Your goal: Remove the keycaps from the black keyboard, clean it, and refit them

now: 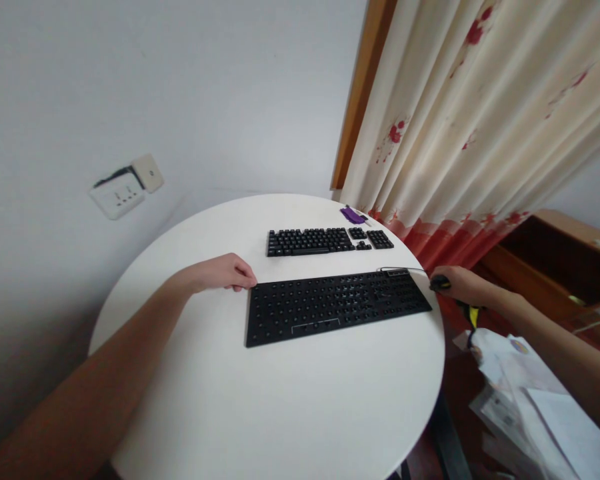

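Observation:
A black keyboard with its keycaps off (330, 300) lies slightly slanted on the white round table (280, 393), its bare switches showing. My left hand (235, 273) is closed, thumb and fingers pinched at the keyboard's upper left corner. Just past the table's right edge, my right hand (460, 283) is wrapped round a black-and-yellow hand tool (471, 313); its exact kind is hard to make out. A thin black cable (415, 269) runs from the keyboard's top edge toward that hand. Behind the keyboard, black keycaps (310, 241) are laid out in keyboard order.
A small purple item (353, 215) lies at the table's back right. White bags and papers (540, 393) are below on the right, beside a wooden cabinet (555, 260). A flowered curtain (440, 120) hangs behind. The wall carries a socket (117, 193).

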The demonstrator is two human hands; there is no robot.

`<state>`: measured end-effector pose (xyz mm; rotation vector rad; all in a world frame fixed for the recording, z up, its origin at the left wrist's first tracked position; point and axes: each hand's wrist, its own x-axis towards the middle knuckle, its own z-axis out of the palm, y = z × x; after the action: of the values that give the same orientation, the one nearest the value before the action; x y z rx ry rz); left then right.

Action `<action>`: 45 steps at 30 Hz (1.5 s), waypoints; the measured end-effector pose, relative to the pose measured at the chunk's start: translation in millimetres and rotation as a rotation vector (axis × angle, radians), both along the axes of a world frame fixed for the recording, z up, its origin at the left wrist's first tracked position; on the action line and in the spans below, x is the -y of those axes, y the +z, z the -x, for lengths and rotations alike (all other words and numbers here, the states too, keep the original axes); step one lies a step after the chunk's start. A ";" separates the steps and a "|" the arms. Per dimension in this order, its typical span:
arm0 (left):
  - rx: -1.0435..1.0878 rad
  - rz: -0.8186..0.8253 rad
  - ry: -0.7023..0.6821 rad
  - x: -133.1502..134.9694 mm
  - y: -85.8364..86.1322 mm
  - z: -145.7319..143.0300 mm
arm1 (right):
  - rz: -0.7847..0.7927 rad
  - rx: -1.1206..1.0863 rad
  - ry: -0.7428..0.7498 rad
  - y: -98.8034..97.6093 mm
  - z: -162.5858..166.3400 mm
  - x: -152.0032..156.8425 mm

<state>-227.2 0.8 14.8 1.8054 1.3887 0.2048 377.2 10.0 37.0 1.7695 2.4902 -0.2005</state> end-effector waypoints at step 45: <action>0.159 0.035 0.026 7.3 -4.3 -6.3 | 0.032 0.222 0.841 24.6 397.8 64.5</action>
<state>-220.9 -6.4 10.5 1.7050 1.2956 0.3288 -20.6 -54.5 61.6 0.5684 2.7641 0.0189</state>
